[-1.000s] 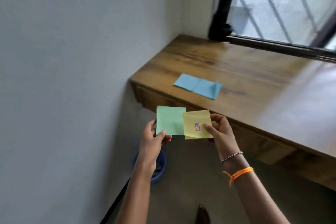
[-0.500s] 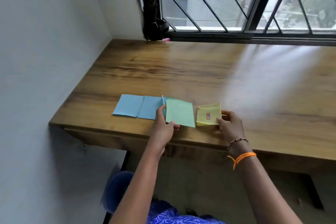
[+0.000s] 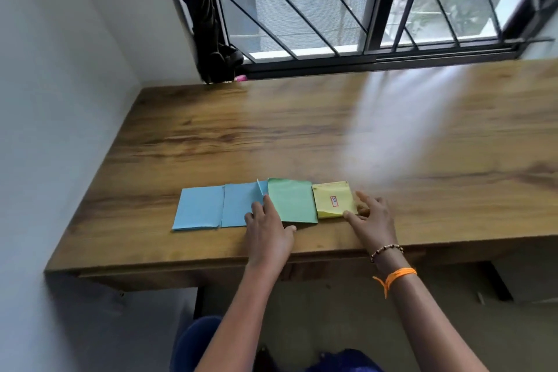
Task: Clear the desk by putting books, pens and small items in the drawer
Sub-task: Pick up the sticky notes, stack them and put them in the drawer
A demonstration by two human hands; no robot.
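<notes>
3 pads in a row near the desk (image 3: pixel 302 136) front edge: blue (image 3: pixel 208 210), green (image 3: pixel 291 201), yellow (image 3: pixel 332 199). Left hand (image 3: pixel 268 229) lies flat, fingers on blue/green seam; right hand (image 3: pixel 373 220) loosely brackets yellow, pinching nothing. Advice: stack before lifting. Drawer unseen.

On the wooden desk (image 3: pixel 302 136), near its front edge, four paper pads lie in a row: two blue pads (image 3: pixel 211 208), a green pad (image 3: pixel 291 201) and a yellow pad (image 3: pixel 332 198) bearing a small red-framed label. The left hand (image 3: pixel 268 232) rests where the blue and green pads meet, fingers extended. The right hand (image 3: pixel 373 220) touches the yellow pad's right side with loosely spread fingers.
</notes>
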